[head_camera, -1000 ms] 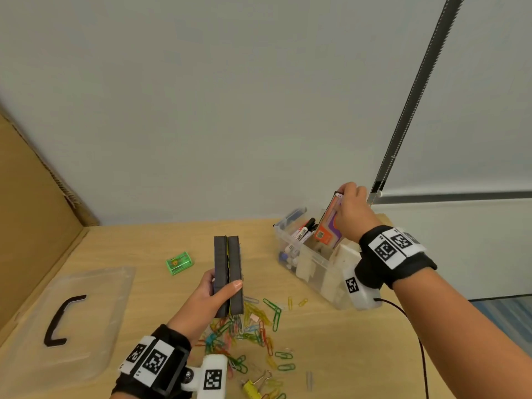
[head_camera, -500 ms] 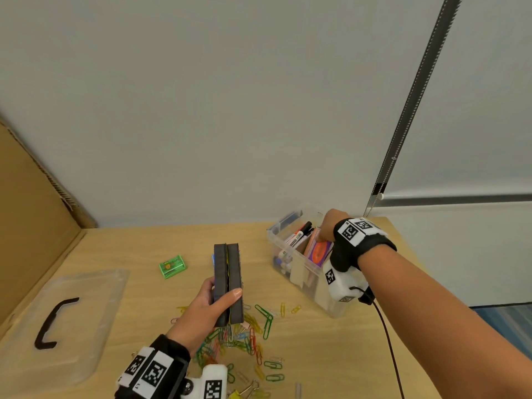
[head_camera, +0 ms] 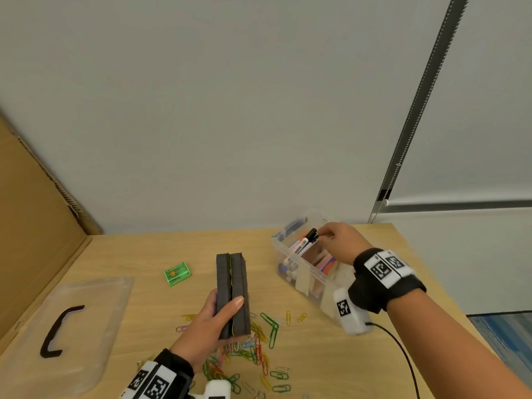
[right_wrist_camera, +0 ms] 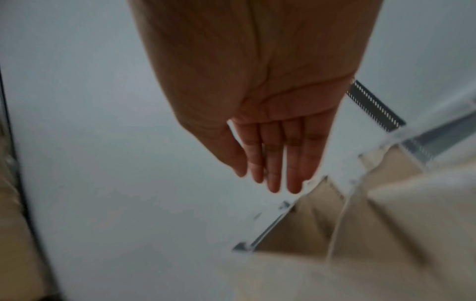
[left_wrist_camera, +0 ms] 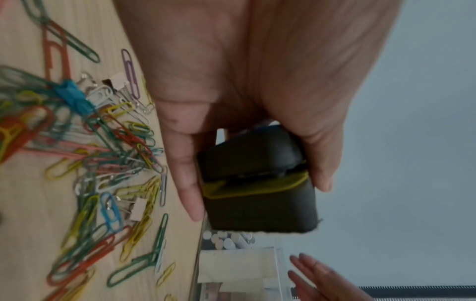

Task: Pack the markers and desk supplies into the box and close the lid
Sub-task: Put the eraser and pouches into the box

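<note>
My left hand [head_camera: 219, 314] grips a pair of dark grey foam blocks [head_camera: 232, 295] bound by a yellow rubber band, held upright above the table; the left wrist view shows the blocks' end [left_wrist_camera: 260, 189] between thumb and fingers. My right hand [head_camera: 337, 240] hovers over the far end of the clear plastic box [head_camera: 277, 250], empty, its fingers straight in the right wrist view [right_wrist_camera: 273, 154]. Inside the box lie markers [head_camera: 302, 243] and an orange and purple packet [head_camera: 326, 263]. The clear lid [head_camera: 95, 309] with a black handle [head_camera: 56, 331] lies flat at the left.
Several coloured paper clips [head_camera: 254, 351] and a few binder clips are scattered on the wooden table under my left hand. A small green box [head_camera: 177, 273] sits left of the blocks. A brown cardboard panel [head_camera: 31, 226] stands along the left edge. The wall is close behind.
My right hand lowered the orange and purple packet into the box, let go of it, and now hovers with straight fingers. My left hand still holds the blocks in the same place.
</note>
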A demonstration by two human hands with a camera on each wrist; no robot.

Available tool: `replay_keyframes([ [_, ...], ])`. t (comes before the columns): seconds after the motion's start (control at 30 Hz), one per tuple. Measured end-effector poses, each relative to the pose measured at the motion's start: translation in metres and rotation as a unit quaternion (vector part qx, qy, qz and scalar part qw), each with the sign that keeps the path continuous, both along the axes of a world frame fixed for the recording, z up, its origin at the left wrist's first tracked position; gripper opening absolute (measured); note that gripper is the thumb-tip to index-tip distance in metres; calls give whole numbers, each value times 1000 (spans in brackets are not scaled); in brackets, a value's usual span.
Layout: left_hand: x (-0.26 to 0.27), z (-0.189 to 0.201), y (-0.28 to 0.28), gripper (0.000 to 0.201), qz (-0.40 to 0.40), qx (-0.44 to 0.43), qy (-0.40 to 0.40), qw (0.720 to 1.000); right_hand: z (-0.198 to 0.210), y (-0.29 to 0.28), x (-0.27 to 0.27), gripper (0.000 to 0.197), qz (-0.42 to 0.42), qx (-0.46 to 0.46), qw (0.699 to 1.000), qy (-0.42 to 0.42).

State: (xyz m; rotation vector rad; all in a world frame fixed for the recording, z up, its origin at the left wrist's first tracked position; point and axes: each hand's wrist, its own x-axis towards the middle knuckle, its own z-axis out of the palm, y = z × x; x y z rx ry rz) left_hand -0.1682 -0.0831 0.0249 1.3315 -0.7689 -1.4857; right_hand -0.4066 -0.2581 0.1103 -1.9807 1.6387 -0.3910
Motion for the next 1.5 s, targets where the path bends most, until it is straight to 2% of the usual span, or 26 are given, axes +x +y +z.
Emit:
replay_keyframes([
  [0.07, -7, 6, -2, 43, -20, -1, 7, 1000, -1, 19, 2, 23, 28, -2, 996, -88],
  [0.1, -11, 9, -4, 39, -30, -10, -6, 999, -1, 27, 6, 23, 50, 5, 992, -118],
  [0.13, -15, 11, -6, 43, -42, -29, -21, 998, 0, 37, 11, 24, 69, 27, 987, -144],
  [0.17, -18, 13, -8, 55, -49, -52, -35, 997, 1, 45, 17, 29, 86, 62, 979, -177],
  [0.23, -23, 14, -11, 85, -59, -80, -62, 993, 0, 59, 28, 48, 115, 162, 951, -238],
  [0.27, -24, 13, -12, 91, -58, -85, -72, 992, -1, 65, 33, 55, 132, 208, 933, -262],
  [0.37, -24, 12, -13, 89, -65, -105, -96, 988, -3, 77, 44, 55, 165, 284, 891, -315],
  [0.53, -12, 8, -6, 92, -35, -114, -83, 989, 1, 73, 43, 40, 156, 318, 871, -341],
  [0.57, -8, 8, -5, 92, -22, -115, -82, 990, 3, 70, 41, 39, 160, 315, 876, -329],
  [0.63, -3, 9, -3, 87, 6, -118, -81, 990, 11, 64, 34, 39, 169, 249, 916, -267],
  [0.7, 2, 11, -2, 75, 25, -122, -91, 988, 25, 54, 26, 41, 156, 96, 969, -167],
  [0.73, 4, 11, -1, 69, 34, -121, -96, 987, 32, 49, 21, 42, 137, 12, 983, -125],
  [0.8, 6, 9, 1, 67, 50, -114, -97, 988, 46, 40, 12, 41, 75, -115, 985, -107],
  [0.87, 7, 8, 2, 80, 56, -106, -102, 988, 52, 30, 3, 39, 39, -179, 975, -124],
  [0.93, 7, 4, 2, 91, 56, -102, -103, 988, 51, 24, -4, 39, 37, -190, 976, -100],
  [1.07, 5, 1, 3, 77, 56, -96, -90, 990, 41, 19, -10, 36, 71, -157, 985, 0],
  [1.17, 6, -1, 3, 95, 52, -90, -101, 989, 43, 16, -13, 36, 82, -136, 987, 12],
  [1.23, 5, -1, 4, 86, 48, -82, -97, 991, 48, 15, -14, 35, 85, -130, 988, 14],
  [1.3, 5, 0, 4, 63, 53, -75, -92, 991, 53, 16, -13, 33, 91, -127, 987, 28],
  [1.33, 5, 1, 4, 58, 55, -74, -91, 992, 55, 16, -12, 32, 96, -116, 988, 39],
  [1.43, 5, 2, 4, 63, 52, -72, -98, 991, 50, 13, -6, 34, 94, -55, 991, 83],
  [1.5, 3, 3, 4, 46, 51, -72, -103, 991, 43, 5, -3, 31, 69, -29, 993, 95],
])
